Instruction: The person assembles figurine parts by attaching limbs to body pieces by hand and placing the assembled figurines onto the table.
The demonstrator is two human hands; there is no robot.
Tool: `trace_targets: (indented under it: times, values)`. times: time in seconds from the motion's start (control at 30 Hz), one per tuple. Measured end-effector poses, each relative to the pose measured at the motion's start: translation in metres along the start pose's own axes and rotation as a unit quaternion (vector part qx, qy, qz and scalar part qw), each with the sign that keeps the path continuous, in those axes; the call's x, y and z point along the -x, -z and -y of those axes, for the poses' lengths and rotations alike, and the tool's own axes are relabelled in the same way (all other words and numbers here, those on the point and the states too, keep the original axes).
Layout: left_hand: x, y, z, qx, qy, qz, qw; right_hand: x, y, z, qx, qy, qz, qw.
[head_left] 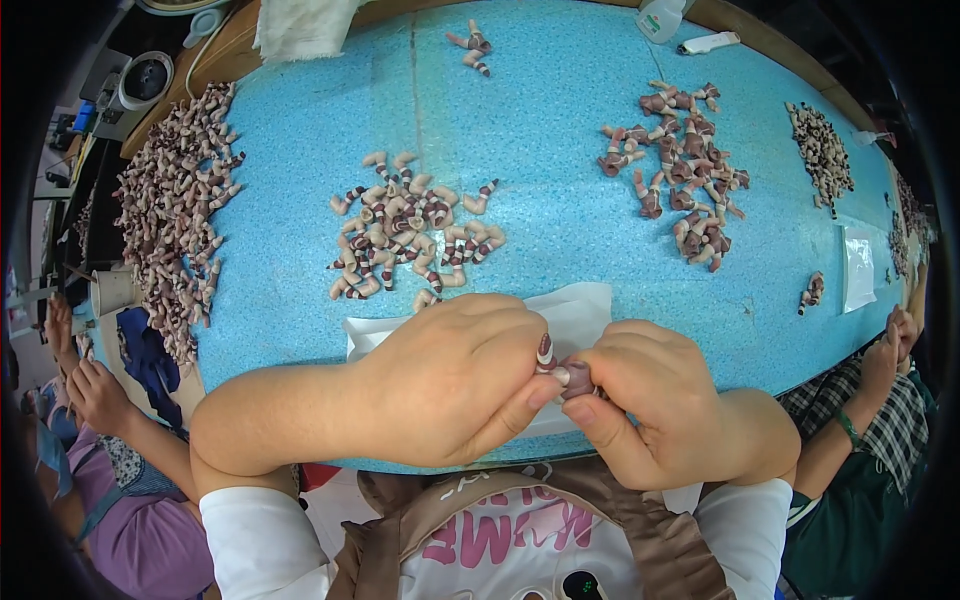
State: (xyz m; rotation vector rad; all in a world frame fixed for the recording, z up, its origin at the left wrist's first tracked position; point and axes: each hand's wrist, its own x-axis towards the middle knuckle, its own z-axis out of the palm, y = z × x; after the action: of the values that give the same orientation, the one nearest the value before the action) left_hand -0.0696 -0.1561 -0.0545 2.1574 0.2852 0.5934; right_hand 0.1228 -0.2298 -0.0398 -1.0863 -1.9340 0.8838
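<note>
Left hand (455,375), right hand (655,400), small part (577,379) (purplish) pinched between, blue tabletop (560,235)

A mauve figure piece (577,379) with a maroon-and-white striped tip at centre; beige limbs (402,212) banded maroon at 11 o'clock, mauve-and-beige torsos (690,168) at 2, on a speckled blue tabletop (550,235); purple shirt (150,545) at 8.

Bold pink capital lettering runs upside down across the white T-shirt (500,560) at the lower middle of the frame. Pale strokes like script on the brown apron (480,490) just above cannot be made out. Tiny green characters on a small dark display (580,586) at the bottom edge are too small to read.
</note>
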Motion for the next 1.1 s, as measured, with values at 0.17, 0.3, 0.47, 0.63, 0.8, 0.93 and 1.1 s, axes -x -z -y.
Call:
trace_targets:
  times: [0.17,0.3,0.47,0.63,0.8,0.93,1.1]
  values:
    - [0.0005,0.0001,0.0007,-0.026,0.023,0.006,0.999,-0.0016,-0.0009,-0.0053,-0.009,-0.007,-0.004,1.000]
    - [0.0005,0.0039,0.0013,-0.035,0.011,0.009,0.999,-0.0023,-0.0028,-0.0071,-0.041,-0.011,-0.001,0.999]
    - [0.0006,0.0059,-0.0003,-0.038,0.000,0.007,0.999,-0.0026,-0.0015,-0.0072,-0.063,-0.017,0.014,0.998]
    - [0.0002,0.0073,-0.0003,-0.036,0.015,0.015,0.999,-0.0042,-0.0004,-0.0084,-0.055,-0.018,0.018,0.998]
    - [-0.0001,0.0066,-0.0003,-0.038,0.018,0.015,0.999,-0.0046,0.0003,-0.0074,-0.049,-0.022,0.018,0.998]
    - [0.0002,0.0050,0.0010,-0.041,0.012,0.010,0.999,-0.0034,-0.0007,-0.0086,-0.048,-0.021,0.013,0.999]
    - [0.0002,0.0043,0.0012,-0.042,0.012,0.004,0.999,-0.0031,-0.0019,-0.0090,-0.045,-0.023,0.006,0.999]
